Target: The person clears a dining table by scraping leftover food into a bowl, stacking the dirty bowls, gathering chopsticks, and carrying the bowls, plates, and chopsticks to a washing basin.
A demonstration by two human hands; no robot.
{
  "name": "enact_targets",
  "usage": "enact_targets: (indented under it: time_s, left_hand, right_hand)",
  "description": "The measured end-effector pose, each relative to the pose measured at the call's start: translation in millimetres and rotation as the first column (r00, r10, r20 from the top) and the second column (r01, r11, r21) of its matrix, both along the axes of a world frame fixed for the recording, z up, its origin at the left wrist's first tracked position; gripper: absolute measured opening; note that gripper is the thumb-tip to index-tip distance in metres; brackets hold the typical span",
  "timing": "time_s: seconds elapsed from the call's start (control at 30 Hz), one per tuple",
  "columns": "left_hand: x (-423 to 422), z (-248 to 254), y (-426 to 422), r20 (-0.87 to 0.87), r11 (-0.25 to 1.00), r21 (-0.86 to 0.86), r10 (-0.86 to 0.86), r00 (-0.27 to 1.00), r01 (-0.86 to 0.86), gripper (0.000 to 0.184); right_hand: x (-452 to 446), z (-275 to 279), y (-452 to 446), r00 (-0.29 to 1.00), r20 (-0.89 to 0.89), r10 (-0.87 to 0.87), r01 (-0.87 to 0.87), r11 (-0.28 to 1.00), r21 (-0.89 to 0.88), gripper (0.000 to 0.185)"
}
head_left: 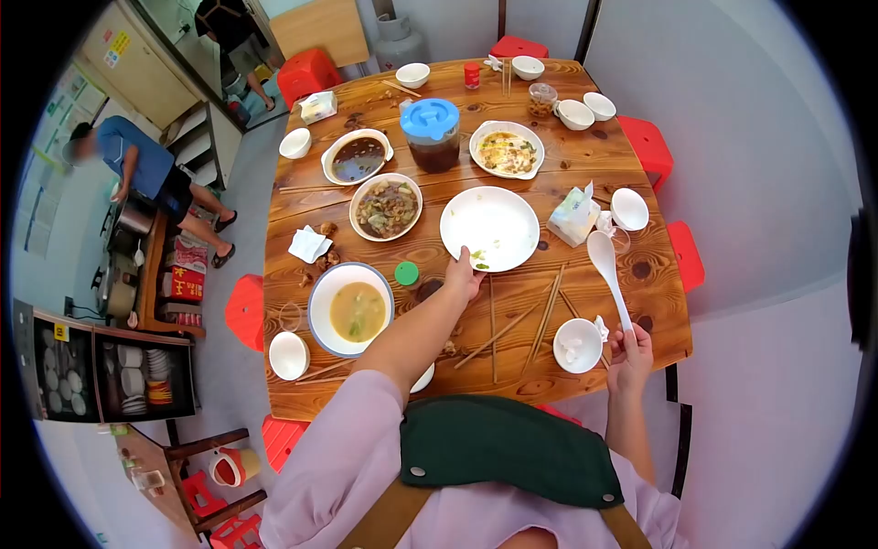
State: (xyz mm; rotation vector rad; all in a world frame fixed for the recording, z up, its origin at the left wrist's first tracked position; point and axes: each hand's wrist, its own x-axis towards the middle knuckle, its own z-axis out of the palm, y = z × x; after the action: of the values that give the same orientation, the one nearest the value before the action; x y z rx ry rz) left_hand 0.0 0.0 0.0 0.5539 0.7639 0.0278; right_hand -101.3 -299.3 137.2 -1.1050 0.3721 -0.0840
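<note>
My left hand (465, 277) reaches to the middle of the wooden table and grips the near rim of a white plate (498, 220) with a few green scraps on it. The fingers under the rim are hidden. In my right hand (631, 355), at the table's right front edge, is the handle of a long white spoon (611, 272), its bowl pointing away from me. Left of that hand stands a small white bowl (578, 346) with pale scraps inside. Several chopsticks (547, 316) lie between my hands. A green lid (407, 274) is left of the plate.
A soup bowl (320, 316), a stew bowl (414, 212), a dish of dark sauce (358, 160), a blue-lidded pitcher (433, 137) and an egg-like dish (507, 149) stand around the plate. A tissue pack (574, 217) is right. Another person (151, 165) stands at the left counter.
</note>
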Motion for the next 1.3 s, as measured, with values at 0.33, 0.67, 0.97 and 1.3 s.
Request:
enact_targets:
  time_s: [0.33,0.67,0.97,1.3]
  left_hand:
    - [-7.9,54.2,28.2,-0.277,0.775,0.296,-0.49,0.827,0.558,0.029]
    - [10.4,21.7,228.9,-0.587,0.198,0.805,0.13,0.799,0.559,0.025]
    - [20.3,17.5,244.7,-0.303,0.782,0.514,-0.218,0.928,0.352,0.041]
    - [-73.6,162.9,256.5,-0.237,0.46,0.823,-0.255,0.937,0.333,0.038]
  right_hand:
    - [26.5,-8.6,6.2,1.0,-0.001,0.03,-0.029,0.988,0.153,0.013]
    - [5.4,-0.4,13.8,0.991,-0.105,0.088,-0.067,0.979,0.193,0.013]
    - [-27.8,27.9,23.9,0.994,-0.097,0.042,-0.032,0.995,0.096,0.015]
    - [-21.2,44.3,81.0,0.97,-0.062,0.236,-0.235,0.972,0.022,0.026]
